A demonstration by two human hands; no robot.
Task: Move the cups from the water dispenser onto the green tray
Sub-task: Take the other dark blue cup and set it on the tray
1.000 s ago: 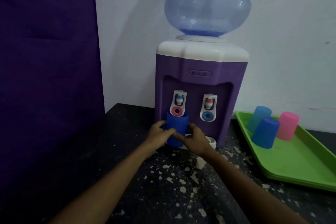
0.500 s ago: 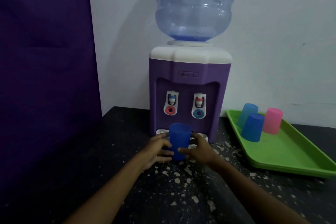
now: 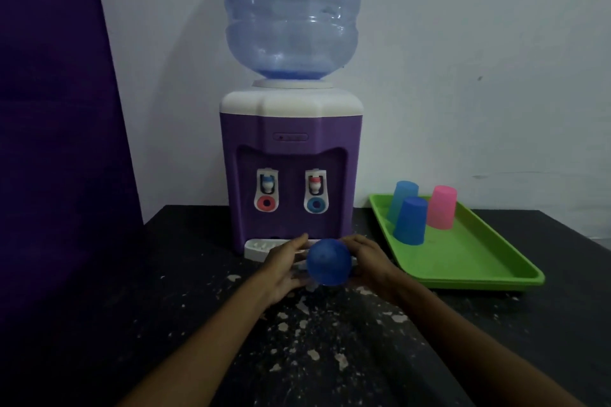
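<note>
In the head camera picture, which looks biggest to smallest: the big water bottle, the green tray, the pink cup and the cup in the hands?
1. Water bottle
2. Green tray
3. Pink cup and held blue cup: look about alike, and the held one is tipped and nearer the camera, so I won't rank them.

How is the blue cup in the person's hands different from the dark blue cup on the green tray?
The held blue cup is tipped on its side, its round end facing the camera; the dark blue cup on the tray stands upside down. The held cup sits between the left hand and right hand, above the dark table; the tray cup rests untouched on the green tray, beside a light blue cup and a pink cup. Both look alike in colour and tapered shape.
</note>
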